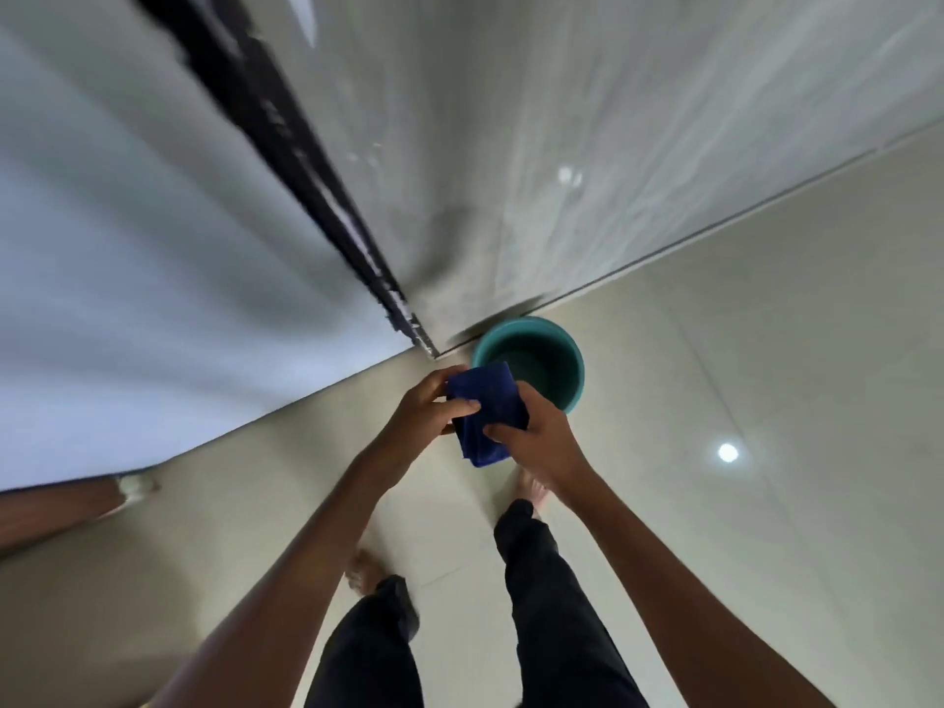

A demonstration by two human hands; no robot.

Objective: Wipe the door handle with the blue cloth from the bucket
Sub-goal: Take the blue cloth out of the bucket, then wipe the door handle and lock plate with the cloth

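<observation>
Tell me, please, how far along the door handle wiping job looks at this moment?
Done: the blue cloth is out of the teal bucket, which stands on the floor by the wall corner. In hand: the left hand and right hand both grip the cloth, bunched up in front of the person. Left: the wiping itself; no door handle shows in this view.

The cloth [488, 413] sits between the left grip [426, 408] and right grip [536, 434]; beyond them the bucket [569, 393] stands on the floor [766, 350].
</observation>
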